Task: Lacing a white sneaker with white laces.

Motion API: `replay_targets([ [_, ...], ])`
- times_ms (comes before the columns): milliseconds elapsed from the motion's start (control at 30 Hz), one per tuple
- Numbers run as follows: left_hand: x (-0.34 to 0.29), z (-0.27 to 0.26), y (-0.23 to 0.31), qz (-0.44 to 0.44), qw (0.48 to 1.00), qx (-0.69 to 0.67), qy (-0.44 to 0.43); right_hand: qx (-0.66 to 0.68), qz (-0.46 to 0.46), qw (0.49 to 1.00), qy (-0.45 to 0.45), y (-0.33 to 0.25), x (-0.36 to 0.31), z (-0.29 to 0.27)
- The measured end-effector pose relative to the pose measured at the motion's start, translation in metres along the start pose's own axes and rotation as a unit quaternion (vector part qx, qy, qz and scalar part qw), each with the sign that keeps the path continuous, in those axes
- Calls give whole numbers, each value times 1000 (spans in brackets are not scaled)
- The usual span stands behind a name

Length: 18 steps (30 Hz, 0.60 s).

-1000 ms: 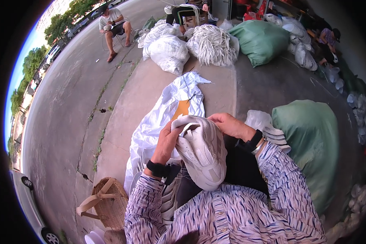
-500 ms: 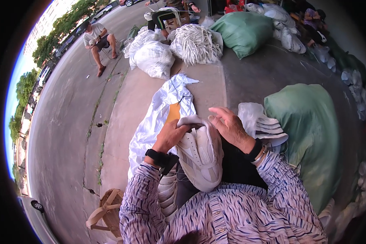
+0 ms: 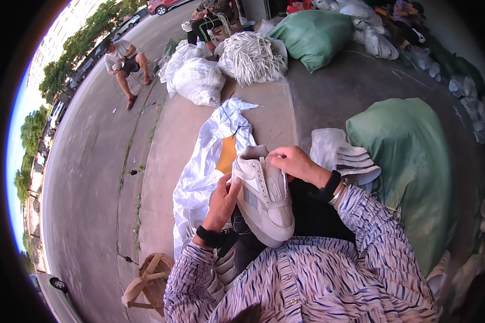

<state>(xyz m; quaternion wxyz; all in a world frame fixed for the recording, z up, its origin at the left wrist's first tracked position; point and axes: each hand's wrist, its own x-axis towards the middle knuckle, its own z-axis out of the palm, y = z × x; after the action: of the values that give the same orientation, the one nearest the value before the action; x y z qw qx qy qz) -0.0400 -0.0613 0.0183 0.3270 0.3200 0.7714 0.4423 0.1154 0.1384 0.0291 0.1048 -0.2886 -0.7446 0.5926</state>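
Outdoors, grey pavement is stretching away to the left of the left hand, wide and open, with a person sitting on it well away. Just right of the right hand a big green sack is closing that side in, and a stack of pale shoe soles is lying against it, near the right wrist. Beyond both hands a white plastic sack is spreading flat over the concrete slab; farther off, more white bags, a heap of white cords and a second green sack are lining the far edge. Below the left forearm a small woven stool is standing at the kerb.

Between the hands a beige and white sneaker is being held over the lap, its long axis running away from the body and leaning slightly left; which end is heel or toe I cannot tell. The left hand is coming up from below with its fingers curled against the shoe's left side. The right hand is reaching in from the right, wrist bent, fingertips pinching at the shoe's far opening.
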Motion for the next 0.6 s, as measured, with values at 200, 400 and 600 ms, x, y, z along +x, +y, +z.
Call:
replay_targets([
  [200,44,3,-38,-216,902,-370,-52,-159,-71,985,13,-7,6,15],
  [400,54,37,-81,-185,867,-457,-69,-259,-69,963,19,2,4,14],
  [600,19,19,-75,-97,879,-459,-84,-197,-86,975,-45,1,-9,-10],
])
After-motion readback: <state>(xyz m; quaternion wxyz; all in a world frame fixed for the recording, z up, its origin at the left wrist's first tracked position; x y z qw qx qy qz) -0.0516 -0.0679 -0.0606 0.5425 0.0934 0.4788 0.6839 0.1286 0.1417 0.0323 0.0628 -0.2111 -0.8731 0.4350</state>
